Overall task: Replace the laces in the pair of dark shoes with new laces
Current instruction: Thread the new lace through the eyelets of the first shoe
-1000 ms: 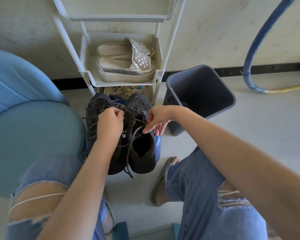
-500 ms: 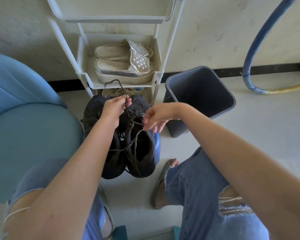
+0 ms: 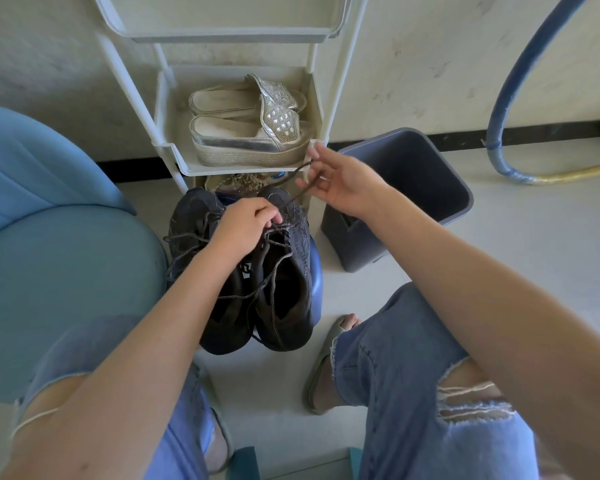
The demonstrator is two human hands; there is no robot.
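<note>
The pair of dark shoes point(image 3: 284, 306) sits on a blue base point(image 3: 316, 271) at the foot of the white rack point(image 3: 174, 150). The left hand point(image 3: 246, 223) pinches the lace point(image 3: 293, 176) at the eyelets. The right hand point(image 3: 343, 183) pinches its free end beside the rack's front corner, near the grey bin point(image 3: 413, 174).

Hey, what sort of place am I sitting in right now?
Probably a home entryway or utility corner, indoors. A white shoe rack holds sparkly sandals against the wall, a grey waste bin stands on the floor beside it, and a blue hose curves along the wall to the right.
</note>
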